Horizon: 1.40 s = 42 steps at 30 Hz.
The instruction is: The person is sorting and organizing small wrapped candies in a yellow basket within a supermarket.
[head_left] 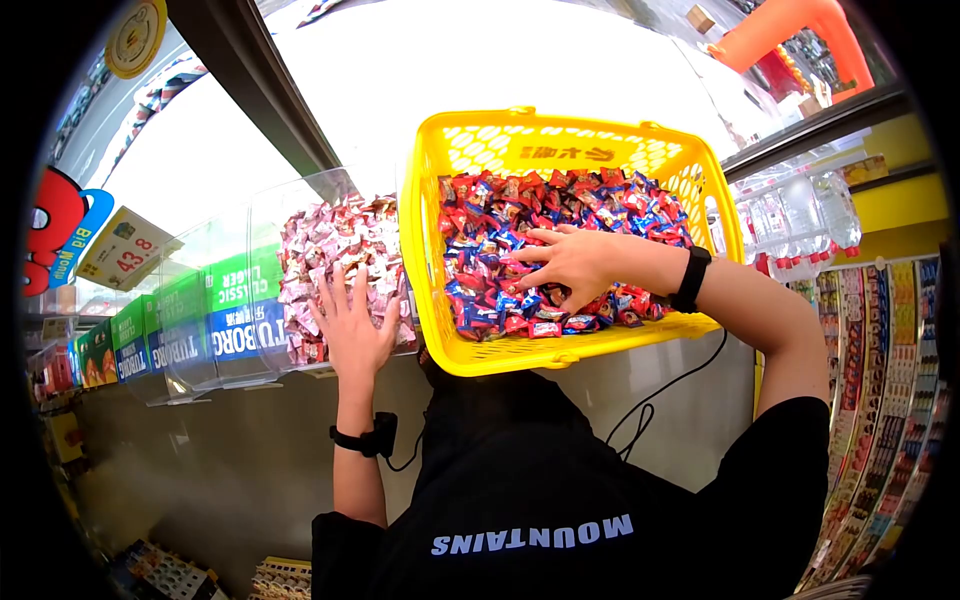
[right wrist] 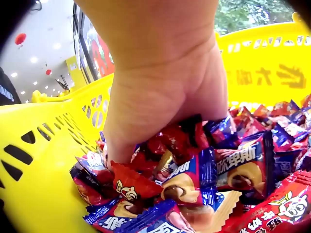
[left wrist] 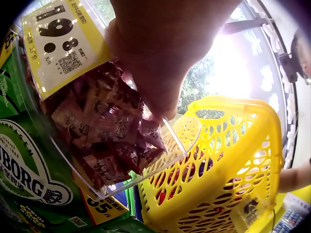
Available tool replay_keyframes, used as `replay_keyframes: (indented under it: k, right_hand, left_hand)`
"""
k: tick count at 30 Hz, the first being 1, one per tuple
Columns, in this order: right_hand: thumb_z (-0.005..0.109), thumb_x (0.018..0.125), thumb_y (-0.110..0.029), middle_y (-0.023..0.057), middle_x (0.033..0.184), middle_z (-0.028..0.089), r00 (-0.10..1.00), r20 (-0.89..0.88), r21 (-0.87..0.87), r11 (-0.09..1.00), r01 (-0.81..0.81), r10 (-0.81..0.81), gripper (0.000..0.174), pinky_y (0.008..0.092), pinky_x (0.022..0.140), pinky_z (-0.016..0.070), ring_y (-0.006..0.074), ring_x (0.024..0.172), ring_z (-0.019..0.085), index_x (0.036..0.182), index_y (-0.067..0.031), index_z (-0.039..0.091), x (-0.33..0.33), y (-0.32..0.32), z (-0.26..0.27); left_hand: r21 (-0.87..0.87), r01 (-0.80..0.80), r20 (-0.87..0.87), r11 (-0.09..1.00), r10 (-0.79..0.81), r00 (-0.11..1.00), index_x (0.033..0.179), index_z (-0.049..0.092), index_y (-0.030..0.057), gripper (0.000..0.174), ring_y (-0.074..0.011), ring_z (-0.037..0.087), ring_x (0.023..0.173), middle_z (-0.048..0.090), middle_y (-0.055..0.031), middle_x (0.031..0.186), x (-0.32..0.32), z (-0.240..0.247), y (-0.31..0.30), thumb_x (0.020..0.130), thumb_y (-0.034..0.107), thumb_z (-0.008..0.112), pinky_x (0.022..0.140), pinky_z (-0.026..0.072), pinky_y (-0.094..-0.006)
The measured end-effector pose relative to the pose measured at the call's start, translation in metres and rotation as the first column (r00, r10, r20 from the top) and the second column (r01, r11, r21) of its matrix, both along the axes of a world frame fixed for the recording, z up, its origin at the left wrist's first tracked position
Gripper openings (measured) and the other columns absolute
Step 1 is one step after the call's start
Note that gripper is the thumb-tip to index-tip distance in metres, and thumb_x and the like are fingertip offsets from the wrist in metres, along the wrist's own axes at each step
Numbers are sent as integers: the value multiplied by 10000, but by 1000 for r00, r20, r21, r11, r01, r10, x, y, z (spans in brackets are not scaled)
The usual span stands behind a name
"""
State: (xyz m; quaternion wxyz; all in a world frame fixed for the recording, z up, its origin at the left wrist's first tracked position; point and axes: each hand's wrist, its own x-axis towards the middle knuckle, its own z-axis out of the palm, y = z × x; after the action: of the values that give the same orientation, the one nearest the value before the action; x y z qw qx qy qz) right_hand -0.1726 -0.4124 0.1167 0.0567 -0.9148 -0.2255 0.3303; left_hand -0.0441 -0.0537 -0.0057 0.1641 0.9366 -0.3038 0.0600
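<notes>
In the head view my left hand (head_left: 358,325) is spread over pink-wrapped candies (head_left: 335,235) heaped in a clear plastic bin (left wrist: 63,158). Its fingers point away from me. To the right, my right hand (head_left: 572,268) reaches into a yellow shopping basket (head_left: 425,250) filled with red and blue wrapped candies (head_left: 625,205). The fingers are spread and bent slightly downward onto the heap. In the right wrist view that hand's fingertips and thumb are sunk among the wrapped candies (right wrist: 245,165), partly hidden by them.
Green and blue beer cartons (head_left: 235,290) stand left of the candy bin. A price card (left wrist: 65,43) is fixed on the bin's front. Bottles (head_left: 800,215) are at the right, above a rack of small packets (head_left: 870,350). A dark cable (head_left: 665,385) hangs below the basket.
</notes>
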Motion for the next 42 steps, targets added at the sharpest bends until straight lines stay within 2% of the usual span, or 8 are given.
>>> replay_keyframes:
  k: [6, 12, 21, 26, 29, 31, 41, 42]
  right_hand:
    - [848, 786, -412, 77, 1735, 344, 1000, -7, -27, 999, -19, 19, 850, 697, 1208, 351, 480, 1584, 281, 1575, -370, 535, -1, -1, -1]
    - [831, 801, -357, 68, 1734, 350, 990, 139, -31, 1000, -1, 5, 849, 692, 1158, 402, 470, 1554, 342, 1581, -427, 502, -10, -1, -21]
    - [793, 876, -419, 67, 1696, 401, 970, 242, -58, 998, 4, 10, 737, 683, 1102, 453, 442, 1532, 385, 1559, -411, 519, -11, -2, -18]
    - [753, 924, -541, 77, 1764, 300, 957, 271, -35, 992, 120, -106, 806, 694, 1194, 352, 441, 1584, 323, 1644, -423, 411, -20, -12, 25]
    - [789, 896, -529, 95, 1734, 360, 902, 388, -10, 978, 208, -187, 846, 616, 1235, 346, 407, 1568, 362, 1645, -388, 421, -39, -23, 52]
    - [782, 907, -526, 106, 1718, 385, 856, 464, -19, 963, 268, -229, 825, 566, 1258, 337, 405, 1552, 388, 1638, -344, 443, -59, -34, 68]
    - [792, 929, -442, 160, 1653, 446, 576, 620, 150, 801, 580, -533, 689, 564, 1241, 338, 387, 1525, 423, 1532, -189, 574, -168, -62, 69]
    - [799, 930, -399, 160, 1641, 464, 503, 629, 227, 758, 611, -593, 648, 574, 1244, 333, 392, 1522, 428, 1512, -200, 595, -177, -63, 62]
  left_hand:
    - [8, 1, -6, 1000, -1, 1000, 1529, 564, 143, 703, -467, 286, 1575, 396, -184, 1673, 1, 0, 1, 954, 523, 700, 1260, 177, -703]
    - [14, 5, -11, 1000, -5, 1000, 1534, 562, 146, 706, -460, 265, 1589, 383, -182, 1685, 0, -1, 1, 955, 527, 698, 1262, 175, -700]
    - [49, -5, -42, 999, 7, 999, 1565, 543, 163, 728, -424, 218, 1618, 361, -179, 1704, 1, 0, 1, 957, 535, 690, 1282, 141, -678]
    - [90, -4, -39, 996, 7, 999, 1584, 524, 180, 722, -415, 204, 1627, 351, -176, 1715, 1, 1, 1, 967, 520, 683, 1282, 142, -677]
    - [72, -4, -40, 997, 7, 999, 1602, 489, 188, 751, -383, 183, 1643, 316, -136, 1742, 1, -2, 2, 930, 441, 710, 1264, 177, -692]
    - [89, 2, -29, 996, 0, 1000, 1610, 484, 200, 750, -400, 198, 1634, 326, -151, 1735, 2, -4, 3, 945, 476, 696, 1267, 172, -688]
    - [229, 43, -48, 972, -33, 998, 1665, 393, 227, 790, -458, 177, 1622, 267, -163, 1754, 14, -23, 13, 973, 493, 664, 1268, 175, -677]
    - [251, 49, -33, 967, -42, 999, 1668, 383, 228, 791, -463, 174, 1622, 260, -161, 1757, 15, -27, 15, 979, 507, 651, 1266, 176, -680]
